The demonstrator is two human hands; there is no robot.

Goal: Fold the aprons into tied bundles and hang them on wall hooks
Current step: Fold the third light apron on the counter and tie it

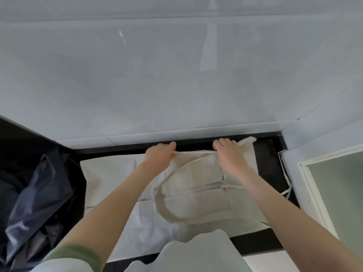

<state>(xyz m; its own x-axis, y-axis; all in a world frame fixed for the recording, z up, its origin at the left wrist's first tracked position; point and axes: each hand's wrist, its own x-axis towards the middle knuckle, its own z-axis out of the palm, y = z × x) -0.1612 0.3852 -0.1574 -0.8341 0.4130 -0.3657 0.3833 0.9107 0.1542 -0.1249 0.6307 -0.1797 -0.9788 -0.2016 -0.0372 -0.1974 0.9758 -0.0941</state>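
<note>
A cream apron (pixel 196 185) lies spread on a black counter (pixel 263 160) against a pale wall. Its neck loop (pixel 167 209) curves across the cloth toward me, and a thin tie strap (pixel 285 179) trails off at the right. My left hand (pixel 160 154) grips the apron's far edge near the wall, fingers curled over the fold. About a hand's width to the right, my right hand (pixel 228 152) holds the same edge with curled fingers. No wall hooks are in view.
A dark plastic bag (pixel 33 195) fills the space left of the counter. White cloth (pixel 196 250) hangs at the near edge in front of me. A white door frame with frosted glass (pixel 337 193) stands at the right.
</note>
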